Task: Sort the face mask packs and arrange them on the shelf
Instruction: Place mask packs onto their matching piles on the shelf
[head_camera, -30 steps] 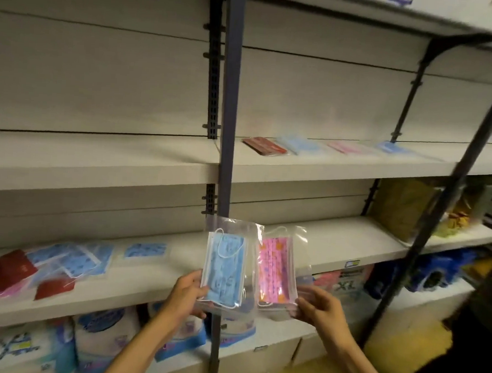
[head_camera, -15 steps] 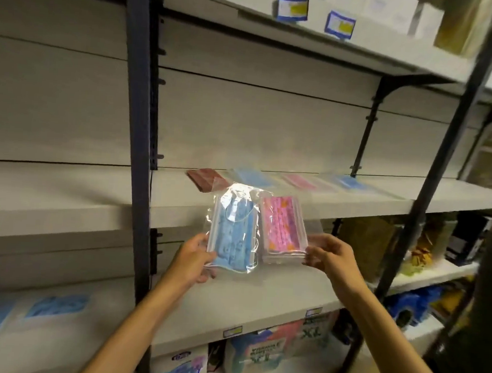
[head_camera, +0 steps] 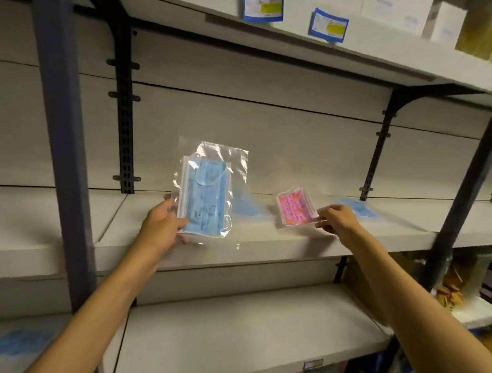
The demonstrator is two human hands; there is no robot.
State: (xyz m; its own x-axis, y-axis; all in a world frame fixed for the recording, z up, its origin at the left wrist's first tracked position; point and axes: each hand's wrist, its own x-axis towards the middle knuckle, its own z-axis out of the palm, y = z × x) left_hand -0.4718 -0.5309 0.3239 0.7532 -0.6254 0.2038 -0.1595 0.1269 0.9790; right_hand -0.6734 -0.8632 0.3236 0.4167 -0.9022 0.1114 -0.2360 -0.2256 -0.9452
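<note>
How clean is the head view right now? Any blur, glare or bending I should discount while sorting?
Head view: the blue mask pack in the left hand is fairly sharp, with glare on its clear bag; the pink mask pack pinched by the right hand is softer; the packs lying on the shelf and the frame's right edge are smeared; the wide lens bows the uprights; lighting is dim and even.
</note>
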